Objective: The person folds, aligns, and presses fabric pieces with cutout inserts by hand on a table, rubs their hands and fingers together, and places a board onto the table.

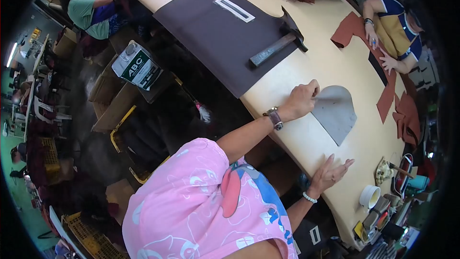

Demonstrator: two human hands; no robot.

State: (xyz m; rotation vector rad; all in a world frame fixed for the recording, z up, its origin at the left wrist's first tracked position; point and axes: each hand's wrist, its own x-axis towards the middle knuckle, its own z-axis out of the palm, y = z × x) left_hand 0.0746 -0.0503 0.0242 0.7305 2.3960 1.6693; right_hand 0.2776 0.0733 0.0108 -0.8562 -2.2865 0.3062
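Observation:
My left hand (301,100), with a watch at the wrist, is closed on the upper left edge of a flat grey piece (336,115). This piece has one rounded end and a pointed lower corner, and lies at or just above the pale tabletop; its material I cannot tell. My right hand (329,177), wearing a beaded bracelet, is at the table's near edge below the grey piece. Its fingers are stretched out and hold nothing. Up and left of my left hand, a hammer (273,50) rests on a large dark sheet (206,31) beside a white rectangular frame (234,9).
Across the pale table (287,79), a co-worker's hands (381,52) press on reddish-brown pieces (352,26). Another person (96,9) works at the upper left. A cup (370,196) and tools crowd the lower right. An ABC can (137,65) stands left of the table.

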